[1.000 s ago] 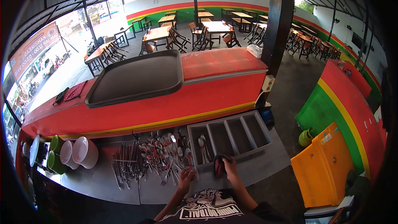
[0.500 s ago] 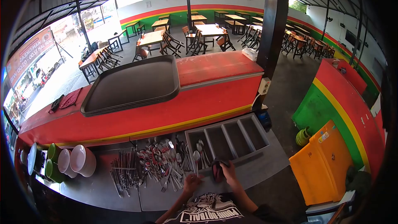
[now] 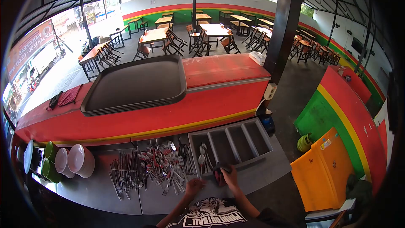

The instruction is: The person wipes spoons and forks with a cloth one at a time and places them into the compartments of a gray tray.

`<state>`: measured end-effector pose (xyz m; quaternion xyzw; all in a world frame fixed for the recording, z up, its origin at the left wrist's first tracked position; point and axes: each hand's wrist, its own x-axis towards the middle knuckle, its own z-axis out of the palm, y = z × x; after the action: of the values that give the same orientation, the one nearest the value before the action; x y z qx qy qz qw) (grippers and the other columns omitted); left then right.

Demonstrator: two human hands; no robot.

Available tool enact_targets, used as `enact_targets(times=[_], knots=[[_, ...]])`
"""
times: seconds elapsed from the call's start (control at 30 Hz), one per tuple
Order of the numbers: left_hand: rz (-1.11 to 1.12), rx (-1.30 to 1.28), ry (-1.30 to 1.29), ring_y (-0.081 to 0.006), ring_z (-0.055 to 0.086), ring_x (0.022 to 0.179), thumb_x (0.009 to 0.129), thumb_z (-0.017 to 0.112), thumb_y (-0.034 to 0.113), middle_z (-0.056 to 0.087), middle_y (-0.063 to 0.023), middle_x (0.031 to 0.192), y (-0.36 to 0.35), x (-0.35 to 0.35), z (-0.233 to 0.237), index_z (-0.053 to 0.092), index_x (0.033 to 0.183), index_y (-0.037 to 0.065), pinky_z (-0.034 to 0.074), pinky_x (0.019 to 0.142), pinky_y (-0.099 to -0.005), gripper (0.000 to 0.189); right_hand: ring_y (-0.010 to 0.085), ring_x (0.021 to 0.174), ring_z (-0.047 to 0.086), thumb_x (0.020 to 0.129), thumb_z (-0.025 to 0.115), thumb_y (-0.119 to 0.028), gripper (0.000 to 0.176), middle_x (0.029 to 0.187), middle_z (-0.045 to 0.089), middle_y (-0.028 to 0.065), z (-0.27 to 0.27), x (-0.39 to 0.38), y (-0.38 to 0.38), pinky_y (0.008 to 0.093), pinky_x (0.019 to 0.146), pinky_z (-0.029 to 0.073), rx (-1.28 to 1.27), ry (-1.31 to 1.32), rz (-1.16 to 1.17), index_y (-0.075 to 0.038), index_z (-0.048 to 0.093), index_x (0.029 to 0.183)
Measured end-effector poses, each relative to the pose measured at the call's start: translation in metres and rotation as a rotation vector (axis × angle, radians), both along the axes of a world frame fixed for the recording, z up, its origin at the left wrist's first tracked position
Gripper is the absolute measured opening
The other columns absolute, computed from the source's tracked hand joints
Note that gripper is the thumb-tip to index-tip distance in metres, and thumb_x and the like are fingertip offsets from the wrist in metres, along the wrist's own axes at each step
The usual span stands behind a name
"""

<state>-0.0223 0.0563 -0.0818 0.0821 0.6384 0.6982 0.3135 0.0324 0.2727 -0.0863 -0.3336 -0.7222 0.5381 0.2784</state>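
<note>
My left hand [image 3: 194,186] is closed around the handle end of a spoon [image 3: 201,160]. The spoon points upward, its bowl over the leftmost compartment of a grey cutlery tray [image 3: 249,158]. Several more spoons [image 3: 204,148] lie in that compartment. My right hand [image 3: 230,177] grips a dark cloth with some red on it [image 3: 219,177], just in front of the tray. Left of the tray is a heap of mixed spoons and forks [image 3: 162,164]. Beside the heap lies a bunch of thin cutlery [image 3: 121,175], mostly lined up.
Green bowls [image 3: 51,171] and white bowls [image 3: 82,162] stand at the left of the metal counter [image 3: 168,202]. Behind rises a red ledge [image 3: 223,97] with stacked brown trays [image 3: 135,82]. A dark post [image 3: 284,29] and an orange bin [image 3: 322,173] are to the right.
The view has turned slightly. Both hands keep nearly the same place, still holding the spoon and the cloth; the spoon has shifted a little relative to my left hand.
</note>
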Motion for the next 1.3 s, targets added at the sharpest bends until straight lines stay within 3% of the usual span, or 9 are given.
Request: enact_targets(times=[0.4,0.6,0.8,1.0,1.3], knots=[[-0.033,-0.034,0.013,-0.0143,0.068,0.081,0.097,0.061,0.025,0.073,-0.014,0.094,0.0,0.003,-0.005,0.061,0.102,-0.006,0.055,0.072,-0.0274,0.031,0.0277,0.099,0.065,0.078,0.077,-0.023,0.044,0.1,0.068,0.0178,0.068,0.003,-0.02,0.0363,0.085,0.048,-0.085,-0.032,0.024,0.003,0.06,0.109],[-0.031,-0.17,-0.009,-0.0139,0.068,0.079,0.097,0.061,0.028,0.073,-0.0128,0.091,-0.001,0.006,0.015,0.062,0.098,-0.004,0.055,0.071,-0.0277,0.033,0.0287,0.096,0.066,0.078,0.077,-0.023,0.044,0.1,0.068,0.0189,0.044,0.001,-0.017,0.0369,0.083,0.049,0.009,-0.036,0.04,0.003,0.059,0.109],[-0.035,-0.09,-0.019,-0.0135,0.068,0.077,0.096,0.062,0.029,0.074,-0.0114,0.091,-0.006,0.006,0.02,0.062,0.095,-0.003,0.055,0.071,-0.027,0.033,0.0294,0.094,0.067,0.078,0.077,-0.02,0.042,0.097,0.068,0.0196,0.031,-0.003,-0.016,0.0369,0.082,0.049,0.12,-0.039,0.061,0.003,0.059,0.108],[-0.054,-0.069,-0.029,-0.0142,0.069,0.076,0.096,0.062,0.028,0.074,-0.0118,0.089,0.0,-0.003,0.007,0.061,0.094,-0.003,0.055,0.072,-0.0268,0.031,0.0367,0.092,0.065,0.074,0.078,-0.018,0.043,0.095,0.065,0.0196,0.021,-0.008,-0.017,0.0408,0.08,0.049,0.231,-0.018,0.033,0.001,0.058,0.107],[-0.096,-0.125,-0.033,-0.0152,0.069,0.075,0.096,0.062,0.024,0.073,-0.0122,0.084,0.008,-0.018,-0.001,0.06,0.088,-0.003,0.056,0.069,-0.0267,0.028,0.0402,0.094,0.063,0.071,0.079,-0.015,0.047,0.097,0.064,0.0216,0.025,-0.008,-0.025,0.0423,0.081,0.048,0.275,-0.028,-0.027,0.001,0.057,0.109]])
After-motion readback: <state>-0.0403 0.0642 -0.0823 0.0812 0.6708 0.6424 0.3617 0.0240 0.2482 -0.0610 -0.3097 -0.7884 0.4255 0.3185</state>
